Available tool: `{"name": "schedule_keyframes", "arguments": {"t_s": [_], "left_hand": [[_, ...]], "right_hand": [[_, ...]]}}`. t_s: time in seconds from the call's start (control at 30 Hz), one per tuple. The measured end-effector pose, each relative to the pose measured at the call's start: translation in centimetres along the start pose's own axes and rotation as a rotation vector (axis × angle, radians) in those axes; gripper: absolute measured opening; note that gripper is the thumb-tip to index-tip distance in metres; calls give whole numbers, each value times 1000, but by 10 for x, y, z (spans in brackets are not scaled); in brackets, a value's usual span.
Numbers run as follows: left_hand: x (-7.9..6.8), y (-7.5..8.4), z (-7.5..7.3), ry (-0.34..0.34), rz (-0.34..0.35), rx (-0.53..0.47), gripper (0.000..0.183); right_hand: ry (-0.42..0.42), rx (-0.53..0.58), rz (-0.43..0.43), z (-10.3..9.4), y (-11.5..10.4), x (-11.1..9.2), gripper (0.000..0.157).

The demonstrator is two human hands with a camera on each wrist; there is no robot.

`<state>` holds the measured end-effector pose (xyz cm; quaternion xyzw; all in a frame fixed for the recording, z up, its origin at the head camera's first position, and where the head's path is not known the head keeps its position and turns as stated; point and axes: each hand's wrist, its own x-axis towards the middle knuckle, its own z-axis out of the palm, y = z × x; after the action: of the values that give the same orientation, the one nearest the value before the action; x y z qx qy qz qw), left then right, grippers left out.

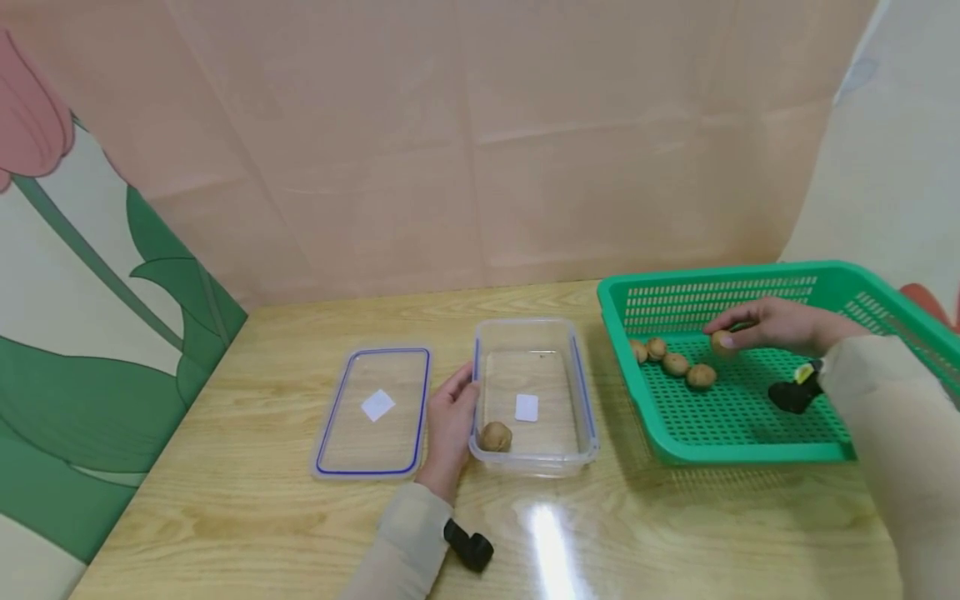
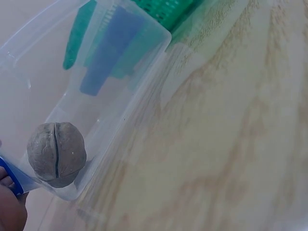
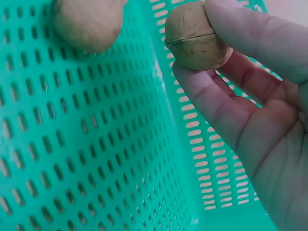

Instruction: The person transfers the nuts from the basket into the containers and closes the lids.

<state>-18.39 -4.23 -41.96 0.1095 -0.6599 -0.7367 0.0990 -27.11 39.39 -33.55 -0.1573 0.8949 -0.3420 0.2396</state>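
So the right hand [image 1: 780, 327] has a walnut [image 1: 722, 342] pinched between thumb and fingertips, over toward the right of the frame, and the wrist view puts that nut right at the ends of the fingers, upper right. It's within the outline of the green basket [image 1: 750, 452]; can't really tell how high above the mesh floor. Four other walnuts [image 1: 675, 364] sit in a slanting row just left of and below it, close to the basket's left wall, and there's a good bit of bare mesh toward the lower right. Past that left wall is a narrow strip of tabletop [image 1: 247, 467], then the clear container [image 1: 525, 458] mid-frame, open at the top, with one walnut [image 1: 496, 437] in its lower left corner and lots of room around it. The left hand [image 1: 450, 417] touches the container's left side; can't tell if the fingers are curled on it or just lying against it. Just left of that hand is the blue-edged lid [image 1: 375, 450], flat on the tabletop, with wood grain running on toward lower left.
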Motion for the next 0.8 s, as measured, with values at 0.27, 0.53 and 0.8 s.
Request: {"name": "schedule_keyframes", "arguments": {"t_s": [0.27, 0.53, 0.8], "left_hand": [[0, 1, 0, 5, 7, 18, 33], [-1, 3, 0, 1, -3, 26, 33], [-1, 1, 1, -8, -12, -9, 33]], "right_hand": [[-22, 44, -24, 3, -19, 2, 43], [57, 41, -112, 9, -42, 6, 38], [87, 91, -251, 17, -62, 8, 37]]}}
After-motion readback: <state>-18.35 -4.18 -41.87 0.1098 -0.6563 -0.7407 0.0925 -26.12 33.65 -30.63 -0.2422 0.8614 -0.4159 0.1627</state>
